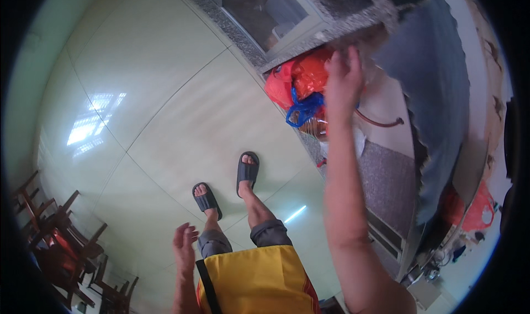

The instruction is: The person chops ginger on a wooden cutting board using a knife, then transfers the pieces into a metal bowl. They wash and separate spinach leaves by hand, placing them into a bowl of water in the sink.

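My right hand (344, 80) is stretched out over a low stone ledge, blurred, with thumb and fingers apart and nothing visible between them. Right beside it lie red and orange plastic bags (311, 74); I cannot tell whether the fingertips touch them. A knotted blue plastic bag (305, 109) sits against the red ones, on top of a ribbed clear plastic container (314, 125). My left hand (185, 243) hangs by my side over the floor, fingers loosely bent, holding nothing. The yellow apron (256, 279) covers my front.
A brown hose (379, 121) curves across the ledge. Blue-grey cloth (434, 78) hangs along the right. At the top, a glass-paned cabinet door (265, 16) is set in granite-look framing. Wooden chairs (70, 247) stand at lower left on the tiled floor (178, 107).
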Motion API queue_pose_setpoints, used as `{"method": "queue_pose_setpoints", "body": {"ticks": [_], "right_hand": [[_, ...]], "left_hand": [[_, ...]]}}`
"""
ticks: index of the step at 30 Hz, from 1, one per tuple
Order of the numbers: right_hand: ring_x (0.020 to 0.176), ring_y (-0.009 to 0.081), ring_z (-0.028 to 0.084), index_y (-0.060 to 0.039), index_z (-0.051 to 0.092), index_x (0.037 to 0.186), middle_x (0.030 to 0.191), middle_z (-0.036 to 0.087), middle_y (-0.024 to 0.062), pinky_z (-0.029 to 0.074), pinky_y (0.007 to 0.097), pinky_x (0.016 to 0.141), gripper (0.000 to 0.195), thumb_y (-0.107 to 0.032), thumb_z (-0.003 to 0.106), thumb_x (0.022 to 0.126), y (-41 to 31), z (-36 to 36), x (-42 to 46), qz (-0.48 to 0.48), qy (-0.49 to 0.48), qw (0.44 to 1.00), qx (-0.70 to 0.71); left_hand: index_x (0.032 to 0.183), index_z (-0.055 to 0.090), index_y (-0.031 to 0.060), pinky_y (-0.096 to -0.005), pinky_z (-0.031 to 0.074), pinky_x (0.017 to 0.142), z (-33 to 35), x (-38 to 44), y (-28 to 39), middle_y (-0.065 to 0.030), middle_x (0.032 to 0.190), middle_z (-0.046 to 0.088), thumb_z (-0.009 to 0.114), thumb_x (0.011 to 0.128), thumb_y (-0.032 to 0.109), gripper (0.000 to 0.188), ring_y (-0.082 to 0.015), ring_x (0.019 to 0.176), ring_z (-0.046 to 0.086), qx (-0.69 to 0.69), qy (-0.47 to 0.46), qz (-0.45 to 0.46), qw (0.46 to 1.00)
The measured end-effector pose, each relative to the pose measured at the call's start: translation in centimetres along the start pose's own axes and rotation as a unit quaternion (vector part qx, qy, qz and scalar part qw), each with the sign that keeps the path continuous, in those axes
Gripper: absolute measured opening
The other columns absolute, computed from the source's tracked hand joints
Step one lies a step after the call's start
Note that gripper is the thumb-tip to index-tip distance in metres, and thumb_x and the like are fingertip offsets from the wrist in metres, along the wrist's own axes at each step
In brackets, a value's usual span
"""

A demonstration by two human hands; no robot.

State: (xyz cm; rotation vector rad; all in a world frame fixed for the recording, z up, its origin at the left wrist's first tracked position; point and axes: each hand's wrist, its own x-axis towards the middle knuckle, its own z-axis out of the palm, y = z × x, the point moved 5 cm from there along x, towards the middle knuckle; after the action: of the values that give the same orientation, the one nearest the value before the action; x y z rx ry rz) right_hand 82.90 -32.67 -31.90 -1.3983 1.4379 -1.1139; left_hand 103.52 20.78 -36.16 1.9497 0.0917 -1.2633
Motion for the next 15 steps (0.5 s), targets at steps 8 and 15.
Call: {"method": "queue_pose_setpoints", "body": {"ticks": [8, 15], "right_hand": [[0.124, 0.0308, 0.056, -0.0074, 0.059, 0.135, 0.128, 0.059, 0.0165, 0.043, 0.0446, 0.106, 0.045, -0.037, 0.054, 0.101, 14.2, -31.4, -73.0, 0.524, -0.53, 0.547, -0.38], [0.103, 0.0252, 0.07, -0.01, 0.069, 0.124, 0.118, 0.071, 0.0129, 0.055, 0.046, 0.089, 0.041, -0.043, 0.058, 0.101, -16.4, -55.4, -111.8, 0.9, -0.206, 0.374, -0.084]], "left_hand": [[0.129, 0.06, -0.0015, -0.0351, 0.055, 0.082, -4.0, -3.8, 1.5, -0.0179, 0.107, 0.069, 0.058, 0.099, 0.016, 0.035, -0.0247, 0.096, 0.07, 0.346, -0.12, 0.168, 0.915], [0.098, 0.072, 0.0126, -0.0442, 0.056, 0.081, -25.1, -4.2, -6.2, -0.0132, 0.111, 0.073, 0.067, 0.08, 0.031, 0.026, -0.0278, 0.095, 0.07, 0.838, -0.215, 0.365, 0.344]]}}
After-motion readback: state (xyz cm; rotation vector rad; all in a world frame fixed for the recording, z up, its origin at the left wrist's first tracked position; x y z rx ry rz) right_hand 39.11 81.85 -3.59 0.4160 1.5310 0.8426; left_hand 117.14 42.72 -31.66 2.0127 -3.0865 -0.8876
